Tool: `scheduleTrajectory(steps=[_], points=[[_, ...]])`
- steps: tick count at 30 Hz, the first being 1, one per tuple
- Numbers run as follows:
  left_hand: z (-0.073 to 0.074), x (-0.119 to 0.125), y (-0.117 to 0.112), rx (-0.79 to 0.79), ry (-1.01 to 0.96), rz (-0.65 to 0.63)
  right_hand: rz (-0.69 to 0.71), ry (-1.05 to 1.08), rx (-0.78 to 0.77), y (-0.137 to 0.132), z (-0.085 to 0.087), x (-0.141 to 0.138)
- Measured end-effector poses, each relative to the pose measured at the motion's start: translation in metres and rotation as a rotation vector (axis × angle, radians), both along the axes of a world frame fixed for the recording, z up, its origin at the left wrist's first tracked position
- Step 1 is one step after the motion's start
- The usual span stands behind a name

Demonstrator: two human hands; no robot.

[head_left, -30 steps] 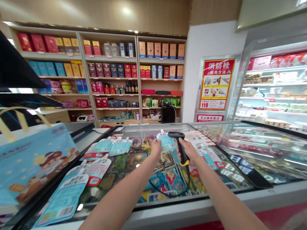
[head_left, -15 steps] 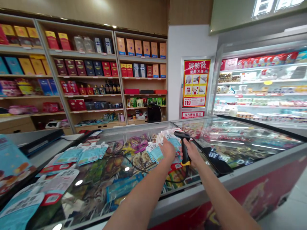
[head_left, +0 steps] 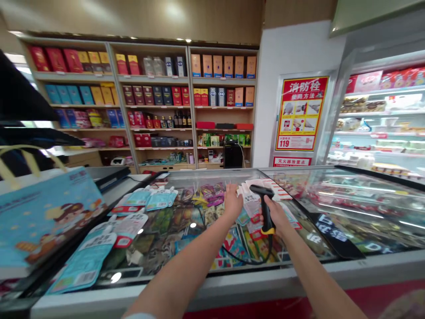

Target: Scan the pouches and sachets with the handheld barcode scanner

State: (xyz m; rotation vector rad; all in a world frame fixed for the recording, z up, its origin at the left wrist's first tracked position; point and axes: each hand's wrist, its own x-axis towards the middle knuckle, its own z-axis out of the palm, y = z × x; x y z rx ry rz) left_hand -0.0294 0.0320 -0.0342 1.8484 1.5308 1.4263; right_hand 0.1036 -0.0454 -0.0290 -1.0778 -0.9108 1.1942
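My right hand (head_left: 276, 215) is wrapped round the handle of a black and yellow barcode scanner (head_left: 266, 212), its head pointing forward and left. A cable hangs from the scanner and curls over the glass. Beneath and beyond the scanner lie overlapping white, red and blue spouted pouches (head_left: 252, 201) on the freezer's glass top. Left of these pouches, my left hand (head_left: 233, 201) has its fingers stretched forward, close to their edge; whether it touches them I cannot tell. More light-blue spouted pouches (head_left: 158, 199) lie on the glass to the left, and others (head_left: 88, 250) nearer me.
The chest freezer's front rim (head_left: 245, 281) runs across below my arms. A blue paper bag (head_left: 49, 212) stands at the left beside a counter. A black sign strip (head_left: 338, 235) lies on the glass at right. Shelves of boxes and bottles line the far wall.
The view has turned left, bringing more of the blue bag into sight. The light-blue pouches fanned out left of my left hand no longer show there. The scanner stays in my right hand.
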Motion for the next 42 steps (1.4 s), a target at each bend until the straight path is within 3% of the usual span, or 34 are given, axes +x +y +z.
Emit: scheduleTrajectory(steps=[3,6,10,13,16,20,24,27,32,35,39,42], points=[[0.009,-0.078,-0.004,-0.007,0.008,0.046,0.055,-0.007,-0.016,0.006,0.001,-0.024],[0.017,-0.167,-0.024,-0.064,0.134,0.124,0.123,-0.018,-0.016,0.013,0.002,-0.054],[0.023,-0.275,-0.081,-0.315,0.578,0.477,0.249,-0.033,-0.005,0.021,0.004,-0.098],[0.017,-0.329,-0.128,-0.461,0.774,0.663,0.341,-0.08,-0.016,0.027,0.008,-0.13],[0.003,-0.359,-0.158,-0.551,0.851,0.742,0.414,-0.119,-0.044,0.035,0.014,-0.158],[-0.011,-0.378,-0.165,-0.564,0.847,0.766,0.444,-0.105,0.001,0.047,0.019,-0.187],[-0.01,-0.393,-0.162,-0.637,0.649,0.746,0.458,-0.092,0.04,0.055,0.01,-0.201],[-0.013,-0.405,-0.167,-0.57,0.38,0.657,0.476,-0.083,0.007,0.056,-0.001,-0.2],[-0.016,-0.398,-0.165,-0.298,-0.316,0.424,0.494,-0.125,-0.039,0.051,-0.008,-0.197],[-0.005,-0.372,-0.13,-0.148,-0.478,0.393,0.516,-0.131,-0.043,0.045,-0.005,-0.2],[0.011,-0.326,-0.047,0.063,-0.459,0.408,0.557,-0.092,0.004,0.038,-0.004,-0.204],[0.01,-0.297,0.007,0.093,-0.457,0.308,0.559,-0.081,0.047,0.037,-0.006,-0.204]])
